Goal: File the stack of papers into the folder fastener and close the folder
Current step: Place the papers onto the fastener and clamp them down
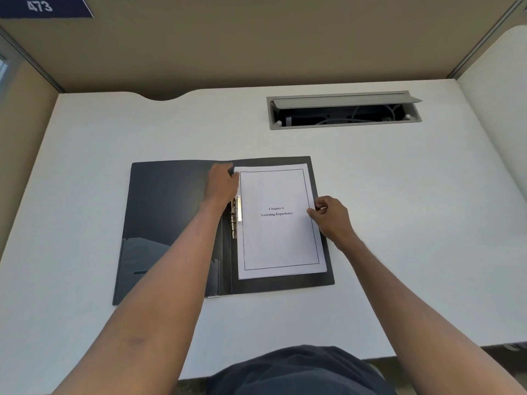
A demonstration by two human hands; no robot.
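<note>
A: Where's the folder?

B: The black folder (171, 223) lies open and flat on the white desk (114, 132), in the middle of the frame. Its left cover is bare and glossy; the stack of papers (281, 238) sits on the right half.

A: Is the stack straight?

B: Nearly — it lies slightly tilted, with its left edge just beside the metal fastener (236, 216) at the spine. The top sheet reads "Chapter 6, Learning Experience" inside a thin border.

A: And the hands?

B: The left hand (222, 185) is at the stack's upper left corner, above the fastener, fingers curled down at the paper's edge. Whether it pinches the sheets or only presses on them I cannot tell. The right hand (330, 216) is at the middle of the stack's right edge, thumb on top of the paper and fingers bent beside it — it seems to be pinching that edge.

A: Anything else on the desk?

B: A long grey cable slot (343, 109) in the upper right of the frame, its lid tipped up and cables visible inside. A tan partition (256, 47) stands behind the desk, and a blue tag reading 473 (42, 7) is in the top left corner.
</note>
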